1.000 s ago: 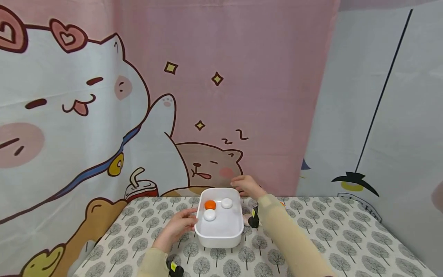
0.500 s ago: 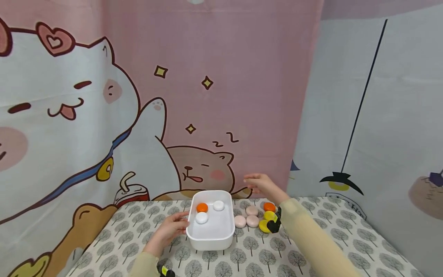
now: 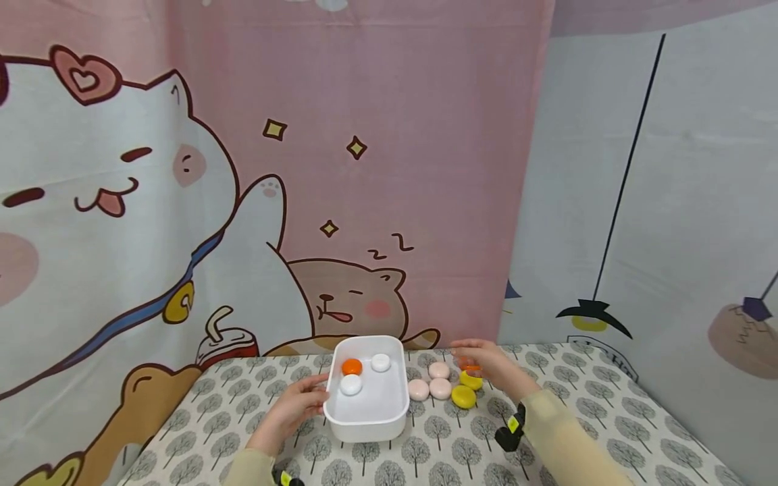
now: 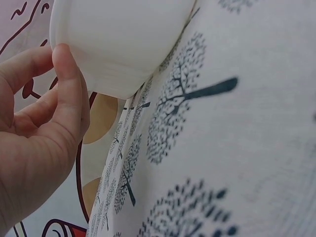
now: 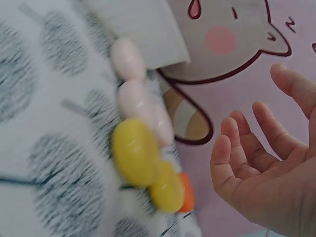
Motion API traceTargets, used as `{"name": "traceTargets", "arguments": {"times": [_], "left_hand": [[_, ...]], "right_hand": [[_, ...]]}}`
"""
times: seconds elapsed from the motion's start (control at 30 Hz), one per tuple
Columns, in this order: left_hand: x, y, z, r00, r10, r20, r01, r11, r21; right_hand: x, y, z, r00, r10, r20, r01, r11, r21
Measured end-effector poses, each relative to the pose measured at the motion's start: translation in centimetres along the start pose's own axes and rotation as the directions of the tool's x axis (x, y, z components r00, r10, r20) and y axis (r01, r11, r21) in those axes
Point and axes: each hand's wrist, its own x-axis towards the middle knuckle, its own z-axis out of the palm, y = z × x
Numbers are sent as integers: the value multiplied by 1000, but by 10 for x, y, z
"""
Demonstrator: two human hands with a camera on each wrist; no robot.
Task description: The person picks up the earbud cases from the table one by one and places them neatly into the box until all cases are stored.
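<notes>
A white plastic bin (image 3: 366,429) stands on the cloth, holding an orange disc (image 3: 352,367) and two white discs (image 3: 381,363), all rounded and glossy. My left hand (image 3: 294,408) touches the bin's left wall with its fingertips; in the left wrist view the fingers (image 4: 66,94) reach the wall near the rim. My right hand (image 3: 489,364) is above the loose discs, fingers relaxed and holding nothing. Under it lie an orange disc (image 5: 186,191), partly hidden, and two yellow discs (image 3: 464,397). Three pale pink discs (image 3: 440,388) lie between these and the bin.
The table (image 3: 583,439) has a cloth printed with grey trees. Behind it hangs a curtain (image 3: 450,169) with cartoon animals, close to the table's far edge.
My right hand has moved right and down from beside the bin to over the yellow and orange discs, uncovering the pink ones. My left hand stays at the bin. The head view has turned slightly right.
</notes>
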Motion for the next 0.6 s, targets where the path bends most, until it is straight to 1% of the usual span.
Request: {"name": "traceTargets", "arguments": {"times": [0.13,0.3,0.47,0.6], "left_hand": [[0,0,0,1000,4,-1,-4,1000,-4],[-1,-1,1,1000,2,7,-2,1000,-13],[-1,0,1,1000,-6,2,6,1000,-18],[-1,1,0,1000,0,2,0,1000,-19]], "right_hand": [[-4,19,-6,999,43,-33,-43,999,-9],[-10,36,-12,996,70,-56,-72,997,-40],[-18,43,-17,997,76,-19,-77,996,-49],[-21,47,-18,998,61,-28,-63,994,-92]]}}
